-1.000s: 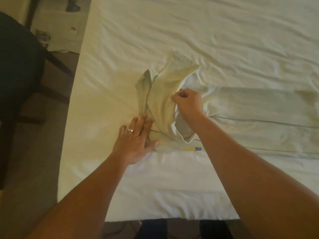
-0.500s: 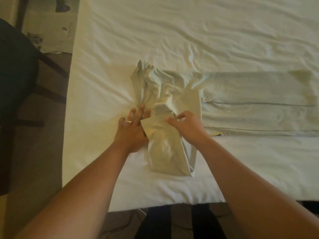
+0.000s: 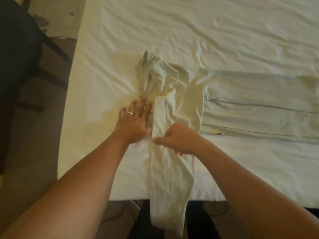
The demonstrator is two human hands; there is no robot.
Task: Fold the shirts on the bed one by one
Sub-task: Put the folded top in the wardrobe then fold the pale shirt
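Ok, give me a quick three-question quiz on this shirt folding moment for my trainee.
1. True or false: the left hand lies flat with straight fingers at the shirt's edge.
2. What does the right hand grip? A) the sleeve B) the bed sheet C) the dark chair
3. Fill in: the sleeve's end hangs over the bed's near ____.

Key: 1 true; 2 A; 3 edge.
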